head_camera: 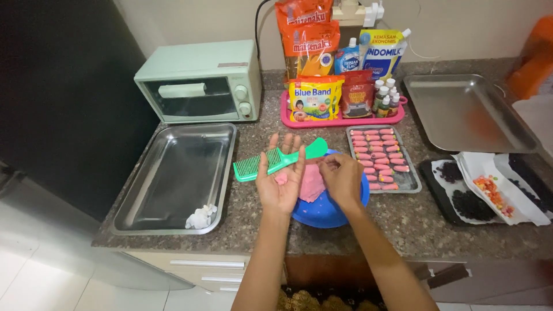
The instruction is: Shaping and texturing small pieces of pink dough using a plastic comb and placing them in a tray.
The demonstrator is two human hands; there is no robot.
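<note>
My left hand [280, 175] is held palm up over the counter with its fingers spread, and a small lump of pink dough [281, 178] rests on the palm. A green comb [259, 163] lies just behind that hand, its handle reaching over the blue bowl [322, 212]. My right hand [341, 178] hovers over the bowl, fingers bent and pinched at the larger pink dough mass [311, 183] inside it. To the right of the bowl, a small metal tray [411, 183] holds rows of shaped pink pieces [377, 158].
A large steel tray [175, 178] with a crumpled white scrap lies at the left, in front of a pale green toaster oven [200, 80]. A pink tray [340, 121] of packets and bottles stands behind. Another steel tray [466, 112] and a dark tray [438, 193] with paper and toppings sit right.
</note>
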